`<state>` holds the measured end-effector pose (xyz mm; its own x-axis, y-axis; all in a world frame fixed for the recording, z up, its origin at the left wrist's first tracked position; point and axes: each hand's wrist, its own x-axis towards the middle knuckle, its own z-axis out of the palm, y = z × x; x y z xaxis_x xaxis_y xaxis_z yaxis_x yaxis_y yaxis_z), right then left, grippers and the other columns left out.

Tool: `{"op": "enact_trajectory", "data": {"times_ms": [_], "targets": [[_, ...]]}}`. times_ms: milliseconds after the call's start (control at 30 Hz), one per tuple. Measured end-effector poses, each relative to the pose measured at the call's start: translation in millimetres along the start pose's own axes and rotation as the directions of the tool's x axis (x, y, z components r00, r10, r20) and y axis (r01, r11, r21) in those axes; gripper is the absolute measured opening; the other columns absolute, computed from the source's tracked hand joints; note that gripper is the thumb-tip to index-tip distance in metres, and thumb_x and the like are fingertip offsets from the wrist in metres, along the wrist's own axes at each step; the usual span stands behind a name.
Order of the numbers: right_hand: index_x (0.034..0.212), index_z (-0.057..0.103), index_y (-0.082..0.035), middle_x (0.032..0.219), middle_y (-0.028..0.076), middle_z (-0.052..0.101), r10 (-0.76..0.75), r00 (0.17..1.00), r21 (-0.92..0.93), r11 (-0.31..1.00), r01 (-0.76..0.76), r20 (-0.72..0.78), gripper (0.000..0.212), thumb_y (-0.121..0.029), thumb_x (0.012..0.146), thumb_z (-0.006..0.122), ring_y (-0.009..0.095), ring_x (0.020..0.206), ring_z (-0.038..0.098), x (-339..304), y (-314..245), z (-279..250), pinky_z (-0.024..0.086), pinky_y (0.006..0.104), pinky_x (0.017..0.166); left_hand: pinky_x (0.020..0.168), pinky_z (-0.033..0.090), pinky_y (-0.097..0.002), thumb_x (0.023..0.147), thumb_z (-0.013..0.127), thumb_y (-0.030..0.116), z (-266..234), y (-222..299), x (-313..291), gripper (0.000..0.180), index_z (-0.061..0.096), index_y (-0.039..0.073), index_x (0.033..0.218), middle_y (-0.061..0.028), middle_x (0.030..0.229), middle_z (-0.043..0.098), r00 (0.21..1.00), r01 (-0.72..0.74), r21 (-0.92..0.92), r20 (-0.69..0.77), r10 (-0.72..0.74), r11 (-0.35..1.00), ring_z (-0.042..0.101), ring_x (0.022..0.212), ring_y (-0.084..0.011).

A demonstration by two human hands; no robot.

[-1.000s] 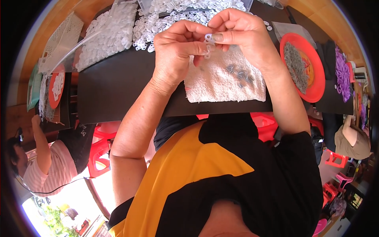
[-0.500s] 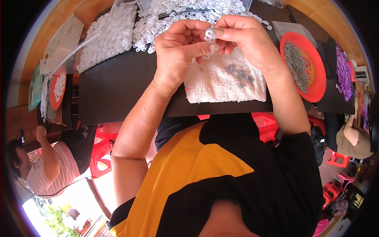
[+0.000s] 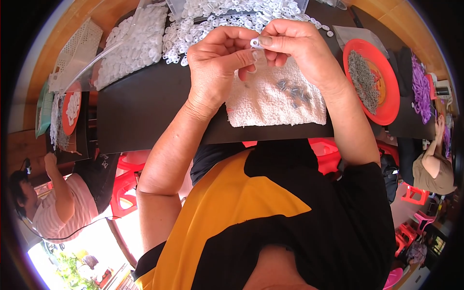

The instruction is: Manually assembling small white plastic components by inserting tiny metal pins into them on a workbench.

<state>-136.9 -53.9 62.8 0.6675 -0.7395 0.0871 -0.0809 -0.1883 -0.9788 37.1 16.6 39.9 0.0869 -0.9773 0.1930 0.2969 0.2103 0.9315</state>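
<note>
Over the far edge of a pale towel [image 3: 270,108], my two hands meet at their fingertips. A small white plastic piece with a round hole [image 3: 254,43] shows between them. My right hand [image 3: 299,50] pinches it, thumb on top. The fingers of my left hand [image 3: 215,65] are curled, the thumb bent in close beside the piece; whatever lies inside them is hidden. On the towel, below my right hand, lie several small grey pieces [image 3: 294,91]. Just beyond my hands spreads a heap of similar white pieces [image 3: 186,36].
A clear bag of white pieces [image 3: 133,46] lies at the left. To the right stands a red plastic basin [image 3: 386,99] holding a grey heap [image 3: 362,79]. Purple strands [image 3: 420,92] lie farther right. Other people sit at the left [image 3: 65,198] and right [image 3: 432,171].
The white piece has turned between my fingers, and less of it shows now. My left thumb has shifted slightly left. At the far right, the other person's arm has come up.
</note>
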Motion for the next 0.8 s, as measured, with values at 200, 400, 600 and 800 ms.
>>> {"op": "enact_trajectory", "data": {"times_ms": [200,400,600,800], "targets": [[0.076,0.063,-0.005,0.065,-0.001,0.058,0.026,0.999,0.025,0.999,-0.027,0.019,0.02,-0.022,0.087,0.062,0.007,0.06,0.056,0,-9,-1,0.042,0.0207,0.056,0.052,0.047,-0.0209,0.08,0.068,-0.009,3,0,-1,0.029,0.062,-0.003,0.108,-0.0093,0.089,0.067,0.995,-0.083,0.114,0.055,0.077,0.99,0.064,0.074,-0.0122],[0.085,0.063,-0.003,0.067,-0.001,0.058,0.064,0.995,0.016,0.998,-0.066,0.082,0.021,-0.023,0.09,0.061,0.007,0.062,0.055,0,-6,-7,0.043,0.0211,0.058,0.059,0.05,-0.0206,0.076,0.075,-0.004,1,-7,-3,0.034,0.062,-0.002,0.107,-0.0062,0.09,0.067,0.983,-0.17,0.312,0.114,0.141,0.935,0.063,0.077,-0.0095],[0.077,0.065,-0.005,0.062,-0.001,0.058,0.062,0.995,0.046,0.997,-0.066,0.072,0.023,-0.026,0.088,0.062,0.007,0.058,0.057,-2,-10,-4,0.042,0.0207,0.055,0.064,0.052,-0.0192,0.073,0.079,0.0,-1,-11,-3,0.031,0.064,0.001,0.099,-0.003,0.083,0.068,0.934,-0.358,0.418,0.153,0.323,0.835,0.062,0.07,-0.0052],[0.078,0.066,-0.004,0.063,0.0,0.059,0.065,0.993,0.055,0.996,-0.07,0.094,0.024,-0.025,0.089,0.061,0.007,0.056,0.057,-5,-12,-3,0.042,0.0202,0.051,0.06,0.05,-0.0186,0.07,0.082,0.002,0,-7,-6,0.031,0.064,0.001,0.096,-0.0012,0.077,0.066,0.936,-0.351,0.407,0.138,0.323,0.843,0.059,0.065,-0.0038]]}}
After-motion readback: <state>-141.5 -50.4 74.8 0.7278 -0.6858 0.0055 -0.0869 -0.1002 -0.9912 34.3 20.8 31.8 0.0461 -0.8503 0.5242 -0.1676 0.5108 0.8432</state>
